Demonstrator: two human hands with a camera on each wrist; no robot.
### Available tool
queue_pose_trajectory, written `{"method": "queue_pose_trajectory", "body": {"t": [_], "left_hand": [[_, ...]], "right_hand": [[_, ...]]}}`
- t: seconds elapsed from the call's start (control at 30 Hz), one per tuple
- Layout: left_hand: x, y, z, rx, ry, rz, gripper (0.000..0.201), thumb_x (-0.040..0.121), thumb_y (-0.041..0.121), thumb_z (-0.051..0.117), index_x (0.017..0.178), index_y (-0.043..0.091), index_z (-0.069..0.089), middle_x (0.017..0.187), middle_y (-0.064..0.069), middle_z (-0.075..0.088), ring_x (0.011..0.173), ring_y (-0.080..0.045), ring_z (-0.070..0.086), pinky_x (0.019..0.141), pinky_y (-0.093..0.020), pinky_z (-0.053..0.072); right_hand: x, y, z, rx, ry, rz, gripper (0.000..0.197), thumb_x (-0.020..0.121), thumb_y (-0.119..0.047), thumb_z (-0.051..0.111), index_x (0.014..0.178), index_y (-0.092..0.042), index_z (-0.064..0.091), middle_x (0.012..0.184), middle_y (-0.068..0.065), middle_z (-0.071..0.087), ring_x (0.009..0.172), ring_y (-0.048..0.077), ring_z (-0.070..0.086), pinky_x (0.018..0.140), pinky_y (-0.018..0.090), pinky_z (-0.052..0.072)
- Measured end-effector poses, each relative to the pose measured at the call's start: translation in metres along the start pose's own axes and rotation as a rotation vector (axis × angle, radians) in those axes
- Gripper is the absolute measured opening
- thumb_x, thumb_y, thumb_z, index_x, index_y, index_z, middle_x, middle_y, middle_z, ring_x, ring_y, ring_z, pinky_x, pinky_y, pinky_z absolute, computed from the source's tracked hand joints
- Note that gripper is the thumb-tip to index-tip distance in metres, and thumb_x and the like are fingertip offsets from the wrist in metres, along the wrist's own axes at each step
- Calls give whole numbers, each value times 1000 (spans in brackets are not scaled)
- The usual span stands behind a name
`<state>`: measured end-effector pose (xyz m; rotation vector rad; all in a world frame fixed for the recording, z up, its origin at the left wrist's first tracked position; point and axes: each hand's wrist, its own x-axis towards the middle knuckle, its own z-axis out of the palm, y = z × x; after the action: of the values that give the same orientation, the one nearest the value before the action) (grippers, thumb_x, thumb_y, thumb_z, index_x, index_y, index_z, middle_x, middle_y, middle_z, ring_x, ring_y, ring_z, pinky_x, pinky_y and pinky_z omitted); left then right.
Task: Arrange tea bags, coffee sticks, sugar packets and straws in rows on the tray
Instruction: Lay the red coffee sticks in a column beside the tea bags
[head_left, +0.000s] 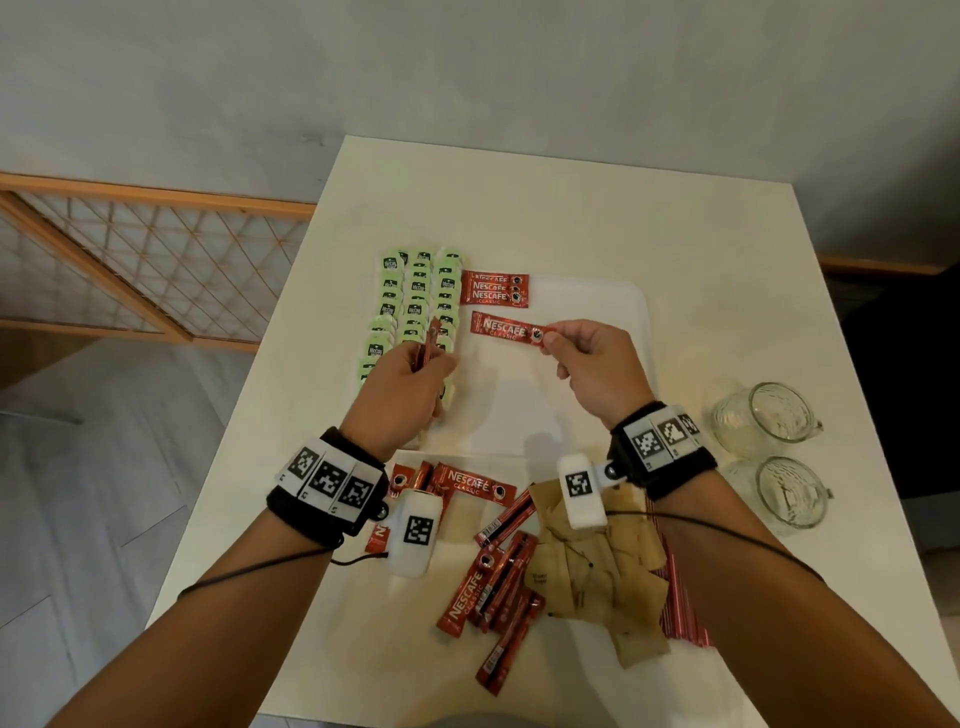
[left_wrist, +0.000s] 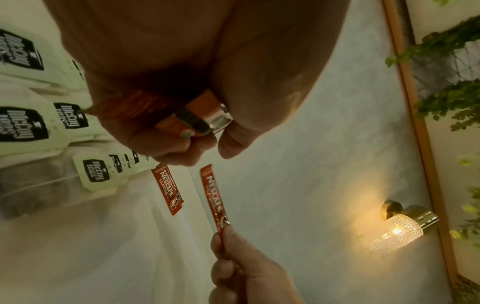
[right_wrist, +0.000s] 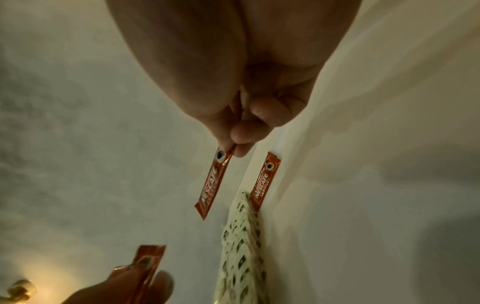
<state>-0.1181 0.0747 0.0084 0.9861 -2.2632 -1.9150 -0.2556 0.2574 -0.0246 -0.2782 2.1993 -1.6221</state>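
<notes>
On the white tray (head_left: 597, 312), green tea bags (head_left: 415, 306) lie in three columns at the left, with a short row of red coffee sticks (head_left: 493, 289) beside them. My right hand (head_left: 587, 364) pinches one coffee stick (head_left: 506, 331) by its right end, level just above the tray; the same stick (right_wrist: 211, 185) hangs from my right fingertips in the right wrist view. My left hand (head_left: 410, 379) grips a bundle of coffee sticks (left_wrist: 192, 117) over the tea bags. Loose coffee sticks (head_left: 488, 582), brown sugar packets (head_left: 602, 566) and red striped straws (head_left: 680, 608) lie near the table's front.
Two clear glass mugs (head_left: 774, 415) stand at the right side of the white table (head_left: 545, 208). A wooden lattice screen (head_left: 145, 260) stands left of the table. A lit wall lamp (left_wrist: 400, 228) shows in the left wrist view.
</notes>
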Motion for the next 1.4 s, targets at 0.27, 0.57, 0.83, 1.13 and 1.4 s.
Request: {"method": "queue_pose_trajectory", "body": {"t": [0.27,0.57,0.83,1.13,1.4], "left_hand": [[7,12,-2,-142,-55,-163,17,91,9,48,105,4,56,71,-8,51,57,-22,53,54,-32,45],[18,16,-2,-146,-87,-162,25,90,3,44,110,7,59,85,-10,56,62,-20,58,55,-32,51],[24,11,-2,-73,-99,-101,24,97,1,45,117,6,58,100,-11,65,74,-21,65,68,-35,59],[32,5,-2,-30,-117,-21,16,102,9,51,113,4,63,102,-13,74,78,-24,72,72,-41,62],[42,1,-6,32,-119,-4,19,103,22,55,102,7,66,92,-11,76,69,-25,71,69,-41,61]], "right_hand": [[63,9,18,-199,14,46,14,97,-15,66,102,-8,77,86,1,70,69,9,59,76,25,53],[90,11,33,-356,89,78,17,92,-22,73,105,-13,80,104,6,77,94,21,69,85,26,51],[91,8,39,-406,131,88,15,93,-21,72,101,-11,80,99,8,77,80,18,62,77,24,48],[92,6,41,-368,171,161,29,90,-29,75,108,-18,56,93,-3,64,85,19,60,75,30,44],[72,-4,41,-302,87,11,25,96,-39,66,110,-19,60,96,-6,65,89,13,62,79,27,45]]}}
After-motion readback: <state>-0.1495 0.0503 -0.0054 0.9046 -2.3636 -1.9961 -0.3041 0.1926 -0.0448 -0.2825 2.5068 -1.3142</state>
